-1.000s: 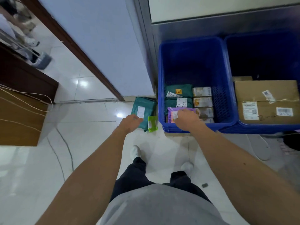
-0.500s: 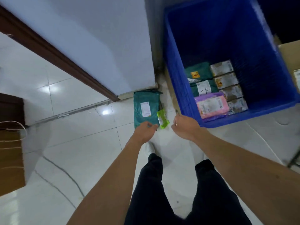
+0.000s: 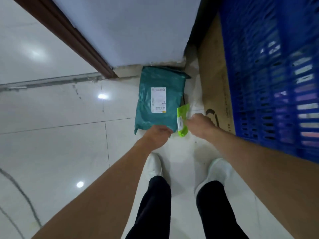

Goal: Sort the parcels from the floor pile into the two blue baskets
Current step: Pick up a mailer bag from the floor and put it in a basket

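Both my bare arms reach forward and down, forearms drawing together. My left hand (image 3: 158, 133) is knuckles-up, its fingers curled down at the near edge of the teal parcel (image 3: 158, 100); whether they grip it I cannot tell. My right hand (image 3: 200, 124) is just beside it, back upward, fingertips pinching the side edge of the green packet (image 3: 183, 114). My wrists are straight.

teal parcel (image 3: 158, 100) flat on floor | lime packet (image 3: 183, 121) beside it | blue basket (image 3: 276, 66) right
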Available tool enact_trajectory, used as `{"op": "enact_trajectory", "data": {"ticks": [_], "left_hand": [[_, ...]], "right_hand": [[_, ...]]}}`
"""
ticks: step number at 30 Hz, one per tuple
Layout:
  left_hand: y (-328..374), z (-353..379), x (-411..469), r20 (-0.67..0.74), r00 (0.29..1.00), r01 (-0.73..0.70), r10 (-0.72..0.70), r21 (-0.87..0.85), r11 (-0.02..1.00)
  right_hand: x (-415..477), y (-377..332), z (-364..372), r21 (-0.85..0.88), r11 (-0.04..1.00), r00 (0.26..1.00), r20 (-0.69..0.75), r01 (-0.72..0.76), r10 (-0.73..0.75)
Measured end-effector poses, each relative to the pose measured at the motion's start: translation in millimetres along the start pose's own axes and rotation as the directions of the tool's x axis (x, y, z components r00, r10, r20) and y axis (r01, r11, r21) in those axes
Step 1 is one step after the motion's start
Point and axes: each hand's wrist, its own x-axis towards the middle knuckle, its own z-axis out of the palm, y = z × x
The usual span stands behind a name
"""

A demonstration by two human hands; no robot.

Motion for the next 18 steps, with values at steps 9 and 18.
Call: {"op": "enact_trajectory", "data": {"ticks": [9, 18], "left_hand": [[-24, 42, 133, -0.113, 0.993, -0.015, 0.020, 0.047, 0.999], [-6, 47, 179, -0.081, 0.994, -0.067, 0.075, 0.102, 0.993]], "right_hand": [[123, 19, 82, -0.062, 0.997, 0.994, -0.102, -0.034, 0.028], [142, 0, 92, -0.205, 0.978, 0.962, -0.270, -0.025, -0.032]]}}
